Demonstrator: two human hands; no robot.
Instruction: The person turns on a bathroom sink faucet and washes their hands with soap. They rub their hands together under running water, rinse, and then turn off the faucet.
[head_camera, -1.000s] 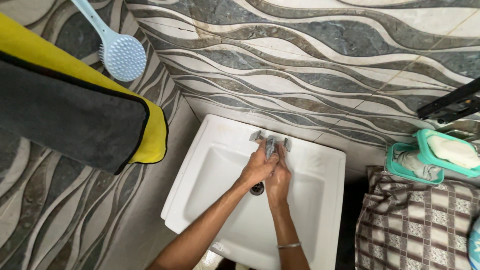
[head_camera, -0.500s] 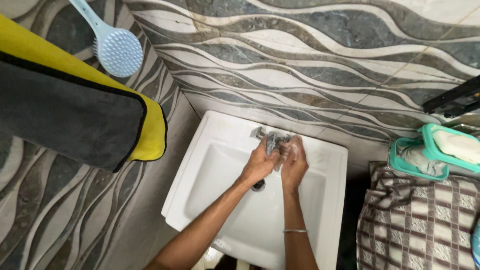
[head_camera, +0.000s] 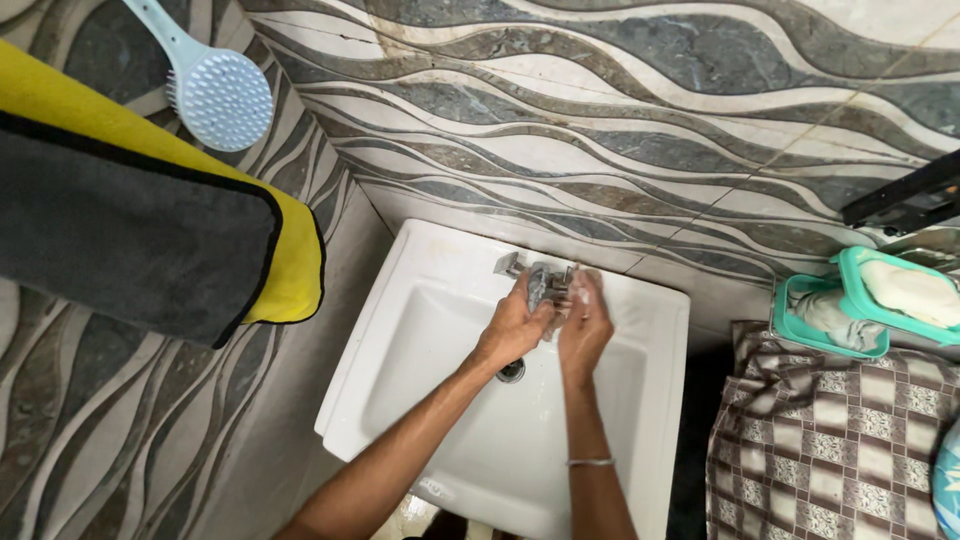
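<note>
Packages, labels, signs, screens: none visible. Nothing in view by the basin, on the tiled wall or on the right-hand side carries any.

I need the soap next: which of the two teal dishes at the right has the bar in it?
The upper teal dish, nearer the right edge, holds the pale soap bar. The lower teal dish, beside it toward the sink, holds only a crumpled greyish cloth.
</note>
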